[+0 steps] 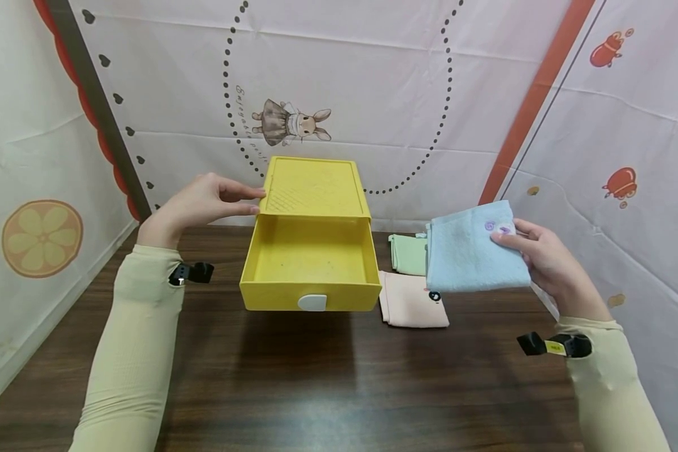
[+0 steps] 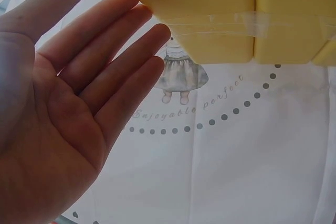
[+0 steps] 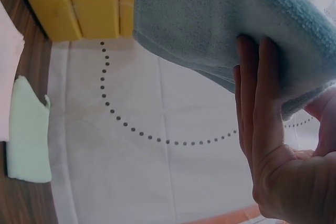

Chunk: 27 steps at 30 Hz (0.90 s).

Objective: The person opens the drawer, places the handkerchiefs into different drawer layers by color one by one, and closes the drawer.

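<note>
A yellow drawer box (image 1: 319,185) stands at the centre, its drawer (image 1: 311,251) pulled out toward me. A white handle (image 1: 312,302) is on the drawer's front, and its yellow bottom shows. My left hand (image 1: 206,199) touches the upper left side of the box with nearly straight fingers; in the left wrist view the fingertips (image 2: 164,31) meet the yellow side. Off to the right, my right hand (image 1: 542,257) pinches a folded light blue towel (image 1: 474,251) by its right edge, thumb on top and fingers beneath. The towel hangs above the table, right of the drawer.
On the dark wooden table (image 1: 294,389) lie a folded pink cloth (image 1: 409,304) and a folded green cloth (image 1: 407,254), partly covered by the blue towel in the head view. Printed white curtains (image 1: 384,94) stand behind and at both sides.
</note>
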{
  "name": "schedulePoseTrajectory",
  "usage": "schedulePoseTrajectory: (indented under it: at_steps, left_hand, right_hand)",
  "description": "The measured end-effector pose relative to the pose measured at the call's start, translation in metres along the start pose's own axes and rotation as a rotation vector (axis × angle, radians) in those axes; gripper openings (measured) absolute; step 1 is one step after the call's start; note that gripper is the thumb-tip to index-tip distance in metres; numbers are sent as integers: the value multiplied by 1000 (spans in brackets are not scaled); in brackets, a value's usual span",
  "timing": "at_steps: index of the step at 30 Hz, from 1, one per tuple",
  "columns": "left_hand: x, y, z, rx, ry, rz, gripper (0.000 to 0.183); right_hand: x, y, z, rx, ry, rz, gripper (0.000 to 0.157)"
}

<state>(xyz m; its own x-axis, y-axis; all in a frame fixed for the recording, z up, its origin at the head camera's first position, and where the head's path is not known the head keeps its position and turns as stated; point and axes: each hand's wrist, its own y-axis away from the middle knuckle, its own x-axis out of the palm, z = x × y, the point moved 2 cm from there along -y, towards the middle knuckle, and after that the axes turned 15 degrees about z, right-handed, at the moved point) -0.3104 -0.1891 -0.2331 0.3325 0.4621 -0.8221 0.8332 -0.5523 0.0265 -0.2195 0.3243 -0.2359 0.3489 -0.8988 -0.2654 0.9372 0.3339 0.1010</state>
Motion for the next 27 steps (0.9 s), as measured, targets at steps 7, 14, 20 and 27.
schedulePoseTrajectory:
  at_steps: [7, 14, 20, 27]
  left_hand:
    - [0, 0, -1, 10, 3, 1, 42]
    - [-1, -1, -2, 13, 7, 7, 43]
    - [-1, -1, -1, 14, 1, 4, 42]
    - [-1, -2, 1, 14, -23, -2, 43]
  right_hand:
    - [2, -3, 11, -20, -26, 61, 46]
    - [6, -4, 23, -67, -110, 144, 36]
    - [12, -5, 34, -59, -80, 167, 45]
    - [20, -9, 44, -63, -133, 202, 52]
